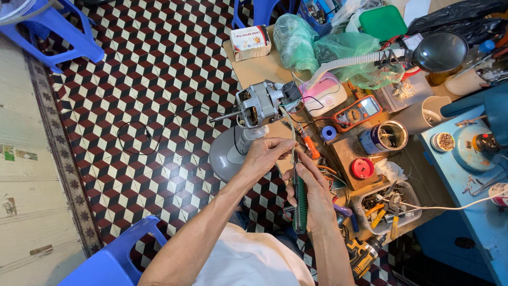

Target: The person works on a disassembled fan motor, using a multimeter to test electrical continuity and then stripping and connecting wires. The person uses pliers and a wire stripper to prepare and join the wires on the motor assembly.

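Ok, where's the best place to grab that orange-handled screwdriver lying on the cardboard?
Probably by the ribbed orange handle of the orange-handled screwdriver, coming from above. It lies flat beside the grey fan motor, handle end nearest the left hand, and the thin shaft offers less grip.

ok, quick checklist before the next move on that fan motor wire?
1. Left hand pinching the thin wire: ok.
2. Right hand gripping the green-handled tool: ok.
3. Tool tip on the wire: cannot tell, too small.
4. Fan motor upright on its grey base: ok.
5. Motor unplugged: cannot tell, black cord end unclear.
6. Multimeter nearby on the table: ok.
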Available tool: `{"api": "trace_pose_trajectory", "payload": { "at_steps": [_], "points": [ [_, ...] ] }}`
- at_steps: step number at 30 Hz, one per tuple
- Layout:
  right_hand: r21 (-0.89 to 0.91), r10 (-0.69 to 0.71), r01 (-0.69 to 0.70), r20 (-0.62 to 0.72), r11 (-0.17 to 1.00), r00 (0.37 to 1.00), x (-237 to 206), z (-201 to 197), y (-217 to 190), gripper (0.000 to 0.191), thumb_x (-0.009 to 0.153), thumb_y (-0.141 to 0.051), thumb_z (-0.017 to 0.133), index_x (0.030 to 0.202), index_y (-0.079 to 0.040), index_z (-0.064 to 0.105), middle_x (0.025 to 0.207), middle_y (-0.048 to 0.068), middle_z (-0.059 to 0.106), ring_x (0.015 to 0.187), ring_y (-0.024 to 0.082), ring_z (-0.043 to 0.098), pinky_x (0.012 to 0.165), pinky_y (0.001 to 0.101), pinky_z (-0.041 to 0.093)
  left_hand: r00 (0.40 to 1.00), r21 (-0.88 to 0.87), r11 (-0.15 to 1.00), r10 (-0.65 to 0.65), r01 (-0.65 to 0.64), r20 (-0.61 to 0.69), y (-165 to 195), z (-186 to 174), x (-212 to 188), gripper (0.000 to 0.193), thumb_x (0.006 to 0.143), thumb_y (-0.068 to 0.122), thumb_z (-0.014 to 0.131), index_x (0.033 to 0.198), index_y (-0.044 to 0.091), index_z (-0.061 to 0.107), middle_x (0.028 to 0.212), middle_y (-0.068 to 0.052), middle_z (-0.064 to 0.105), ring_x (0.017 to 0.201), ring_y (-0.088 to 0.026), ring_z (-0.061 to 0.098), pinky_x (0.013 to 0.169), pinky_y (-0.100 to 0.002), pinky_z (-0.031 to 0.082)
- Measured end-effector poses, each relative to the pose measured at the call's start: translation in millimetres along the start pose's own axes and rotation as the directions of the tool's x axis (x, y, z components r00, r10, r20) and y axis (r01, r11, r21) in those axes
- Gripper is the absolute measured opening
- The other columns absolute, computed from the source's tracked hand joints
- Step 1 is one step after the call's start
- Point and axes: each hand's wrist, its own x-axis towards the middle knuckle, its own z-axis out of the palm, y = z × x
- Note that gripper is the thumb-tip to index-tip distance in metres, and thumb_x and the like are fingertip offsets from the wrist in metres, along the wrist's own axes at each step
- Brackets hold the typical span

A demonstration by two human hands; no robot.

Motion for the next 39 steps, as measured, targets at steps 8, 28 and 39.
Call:
{"api": "trace_pose_trajectory", "payload": {
  "at_steps": [8, 28, 39],
  "points": [
    [0.019, -0.004, 0.004, -0.002, 1.000, 1.000, 0, 1, -2, 0.053, 0.098, -0.019, 0.055, 0.150, -0.010, 0.050, 0.082, 0.013, 0.067, 0.054, 0.014, 0.055, 0.040, 0.0249, 0.040, 1.000, -0.001, 1.000, -0.010, 0.010, -0.004, 1, 1, 2, 0.039, 0.092, 0.038, 0.074, 0.099, 0.001, 0.081, 0.077, 0.001, 0.070, 0.073, -0.005, 0.061, 0.069, -0.022, 0.051],
    [0.022, 0.020, -0.018, -0.061, 1.000, 0.998, 5, 1, -2, 0.053, 0.096, -0.018, 0.058, 0.148, -0.011, 0.054, 0.079, 0.009, 0.065, 0.054, 0.013, 0.055, 0.041, 0.0243, 0.039, 0.993, 0.124, 0.991, -0.038, 0.052, -0.113, 20, 7, 2, 0.047, 0.084, 0.046, 0.078, 0.082, 0.000, 0.081, 0.068, -0.001, 0.071, 0.064, -0.007, 0.063, 0.058, -0.023, 0.048],
    [0.043, 0.033, -0.032, -0.028, 0.999, 0.999, 5, -1, -6, 0.054, 0.096, -0.017, 0.057, 0.148, -0.010, 0.053, 0.078, 0.011, 0.064, 0.054, 0.015, 0.055, 0.040, 0.0254, 0.040, 0.992, 0.118, 0.992, -0.032, 0.047, -0.124, 25, 8, -1, 0.046, 0.084, 0.046, 0.078, 0.083, 0.000, 0.081, 0.068, -0.002, 0.070, 0.064, -0.007, 0.063, 0.058, -0.023, 0.048]
  ]
}}
